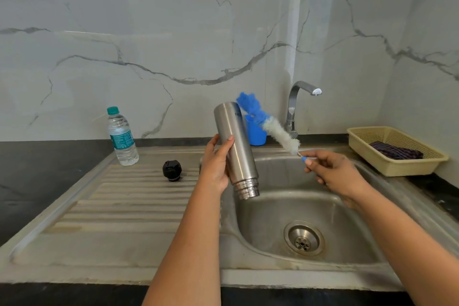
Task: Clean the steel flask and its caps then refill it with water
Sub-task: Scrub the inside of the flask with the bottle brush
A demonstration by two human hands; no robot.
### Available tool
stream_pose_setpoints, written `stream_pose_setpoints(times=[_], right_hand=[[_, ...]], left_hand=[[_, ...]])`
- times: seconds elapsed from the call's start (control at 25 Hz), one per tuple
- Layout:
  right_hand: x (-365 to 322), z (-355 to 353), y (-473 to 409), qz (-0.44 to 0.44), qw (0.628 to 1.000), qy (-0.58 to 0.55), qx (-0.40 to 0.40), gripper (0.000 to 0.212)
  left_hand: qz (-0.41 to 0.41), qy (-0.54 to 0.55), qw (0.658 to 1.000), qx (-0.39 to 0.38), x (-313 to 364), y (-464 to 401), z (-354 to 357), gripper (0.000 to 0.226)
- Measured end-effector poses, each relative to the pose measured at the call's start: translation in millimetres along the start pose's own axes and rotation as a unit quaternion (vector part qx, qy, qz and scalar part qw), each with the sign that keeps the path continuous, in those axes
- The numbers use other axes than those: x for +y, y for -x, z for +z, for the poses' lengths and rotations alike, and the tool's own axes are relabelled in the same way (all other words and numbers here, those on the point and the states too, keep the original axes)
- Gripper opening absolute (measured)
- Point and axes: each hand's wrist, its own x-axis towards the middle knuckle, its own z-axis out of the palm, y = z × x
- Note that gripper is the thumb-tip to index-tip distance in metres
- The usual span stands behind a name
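Note:
My left hand point(216, 164) grips the steel flask point(236, 149) around its lower body. The flask is upside down and slightly tilted, its threaded mouth pointing down over the left edge of the sink basin point(273, 221). My right hand point(332, 171) pinches the handle of a bottle brush point(268, 124), whose blue and white bristles point up and left, just to the right of the flask and outside it. A black cap point(172, 170) stands on the ribbed drainboard point(124, 206) left of the flask.
A clear plastic water bottle point(121, 136) with a green cap stands at the drainboard's back left. A blue cup point(255, 131) sits behind the flask beside the steel tap point(298, 104). A beige basket point(395, 149) holding a dark cloth stands on the right counter.

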Motion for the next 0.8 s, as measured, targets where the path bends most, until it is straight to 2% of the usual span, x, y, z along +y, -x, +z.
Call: stream_pose_setpoints(times=[0.2, 0.28, 0.32, 0.4, 0.52, 0.72, 0.8], right_hand=[[10.4, -16.9, 32.0, 0.011, 0.994, 0.016, -0.109, 0.019], [11.9, -22.6, 39.6, 0.026, 0.989, 0.035, -0.143, 0.039], [8.6, -18.8, 37.7, 0.031, 0.990, 0.027, -0.138, 0.038], [1.5, 0.4, 25.5, 0.026, 0.993, -0.014, -0.113, 0.017], [-11.6, 34.3, 10.5, 0.025, 0.995, -0.063, -0.076, 0.018], [3.5, 9.2, 54.1, 0.049, 0.984, -0.007, -0.169, 0.017], [6.3, -3.5, 67.5, 0.053, 0.984, 0.003, -0.172, 0.016]], left_hand=[[0.035, 0.087, 0.995, 0.032, 10.2, -9.9, -12.1, 0.042], [0.040, 0.118, 0.991, 0.051, 15.4, -12.8, -21.2, 0.040], [0.038, 0.115, 0.991, 0.050, 16.0, -11.8, -22.2, 0.042], [0.016, 0.082, 0.996, 0.022, 15.2, -5.3, -13.3, 0.044], [-0.005, 0.052, 0.999, -0.001, 13.2, 2.6, -0.4, 0.043], [-0.007, 0.143, 0.987, 0.070, 19.1, -9.5, -37.2, 0.048], [-0.003, 0.142, 0.986, 0.085, 19.2, -13.6, -41.9, 0.048]])
